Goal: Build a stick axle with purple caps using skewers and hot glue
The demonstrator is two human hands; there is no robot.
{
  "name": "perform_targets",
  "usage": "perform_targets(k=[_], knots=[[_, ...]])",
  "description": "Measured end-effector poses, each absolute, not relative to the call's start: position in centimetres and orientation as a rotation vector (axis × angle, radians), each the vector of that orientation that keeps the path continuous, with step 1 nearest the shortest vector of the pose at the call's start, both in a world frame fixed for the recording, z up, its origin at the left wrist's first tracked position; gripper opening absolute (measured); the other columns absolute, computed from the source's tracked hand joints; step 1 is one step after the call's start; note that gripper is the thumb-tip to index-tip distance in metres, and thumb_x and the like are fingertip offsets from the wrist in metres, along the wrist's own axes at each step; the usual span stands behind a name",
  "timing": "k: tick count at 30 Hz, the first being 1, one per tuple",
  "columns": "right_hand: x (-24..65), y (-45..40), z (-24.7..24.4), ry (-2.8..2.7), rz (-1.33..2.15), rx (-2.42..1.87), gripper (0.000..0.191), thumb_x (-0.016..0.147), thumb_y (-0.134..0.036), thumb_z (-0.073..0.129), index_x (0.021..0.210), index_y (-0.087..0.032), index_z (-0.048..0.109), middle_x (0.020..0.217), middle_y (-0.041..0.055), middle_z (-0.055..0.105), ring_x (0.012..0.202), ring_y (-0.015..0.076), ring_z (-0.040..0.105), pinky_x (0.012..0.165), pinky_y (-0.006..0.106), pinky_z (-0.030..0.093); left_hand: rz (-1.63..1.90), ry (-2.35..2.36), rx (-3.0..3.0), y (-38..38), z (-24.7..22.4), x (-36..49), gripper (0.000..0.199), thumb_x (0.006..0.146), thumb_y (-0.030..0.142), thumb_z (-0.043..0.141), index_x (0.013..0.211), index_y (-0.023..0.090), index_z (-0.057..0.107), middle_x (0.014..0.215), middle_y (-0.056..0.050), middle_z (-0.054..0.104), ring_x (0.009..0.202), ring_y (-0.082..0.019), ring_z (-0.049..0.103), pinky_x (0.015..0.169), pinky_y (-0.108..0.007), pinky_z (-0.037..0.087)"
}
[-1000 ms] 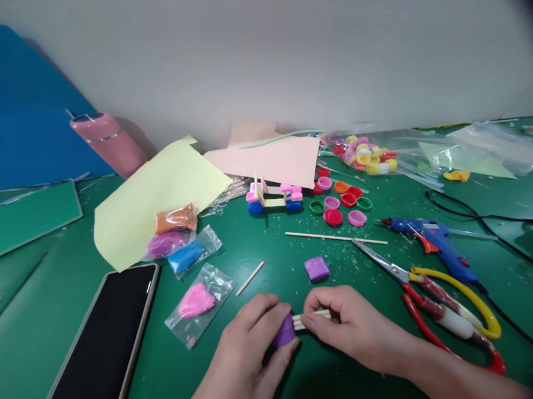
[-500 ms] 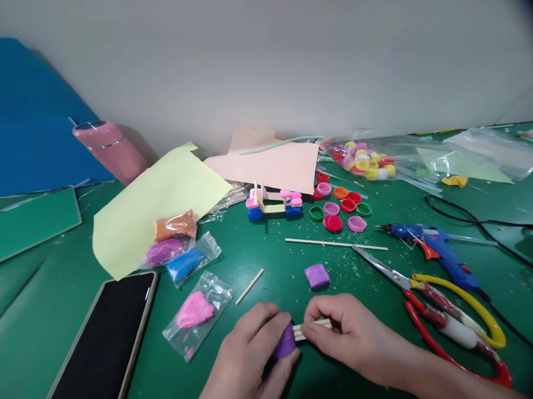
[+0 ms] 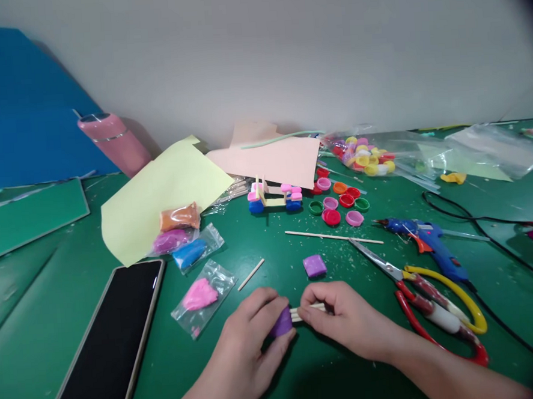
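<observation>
My left hand (image 3: 252,339) grips a purple clay piece (image 3: 282,323) between thumb and fingers. Several pale sticks (image 3: 296,314) run from the clay's right side, and my right hand (image 3: 341,321) pinches them. Part of the clay is hidden behind my left fingers. A purple clay square (image 3: 314,266) lies on the green table just beyond my hands. To its left rests a short stick (image 3: 251,274), and a longer stick (image 3: 334,237) lies behind it. Further back stands a small model (image 3: 274,199) with pink and blue parts.
A phone (image 3: 108,347) and bagged pink clay (image 3: 201,295) lie left. Open scissors (image 3: 417,298) and a blue glue gun (image 3: 425,238) with a cord lie right. Coloured caps (image 3: 338,188), paper sheets (image 3: 166,187) and a pink bottle (image 3: 116,142) are at the back.
The view has shifted slightly, so the near objects sit a little higher in the picture. Both hands keep their hold on the clay and the sticks.
</observation>
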State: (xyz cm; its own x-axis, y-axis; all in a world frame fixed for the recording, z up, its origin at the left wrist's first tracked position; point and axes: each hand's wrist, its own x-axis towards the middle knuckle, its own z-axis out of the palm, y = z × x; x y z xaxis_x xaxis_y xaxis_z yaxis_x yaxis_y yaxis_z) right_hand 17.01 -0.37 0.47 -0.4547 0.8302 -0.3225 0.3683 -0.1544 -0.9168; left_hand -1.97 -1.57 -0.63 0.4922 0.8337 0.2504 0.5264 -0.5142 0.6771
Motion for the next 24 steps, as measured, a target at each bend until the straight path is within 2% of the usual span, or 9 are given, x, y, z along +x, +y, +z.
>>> perform_targets(k=[16,24], knots=[[16.9,-0.25,0.41,-1.761,1.555,-1.33,0.021,0.082,-0.028,0.049,0.067,-0.014,0.051,0.057,-0.0061,0.038,0.053,0.0075,0.032,0.046,0.019,0.024,0.762,1.108,2.16,-1.4,-0.08,-1.94,0.024,0.077,0.012,0.054,0.101,0.014,0.057,0.096,-0.01,0.057,0.085,-0.017,0.06,0.074,-0.027,0.05],[16.93,-0.32,0.4,-1.745,1.569,-1.323,0.018,0.081,-0.026,0.05,0.068,-0.014,0.054,0.057,-0.0058,0.04,0.053,0.0078,0.034,0.046,0.018,0.026,0.76,1.097,2.148,-1.43,-0.33,-2.03,0.024,0.078,0.012,0.054,0.101,0.016,0.056,0.097,-0.009,0.056,0.085,-0.017,0.059,0.074,-0.026,0.05]])
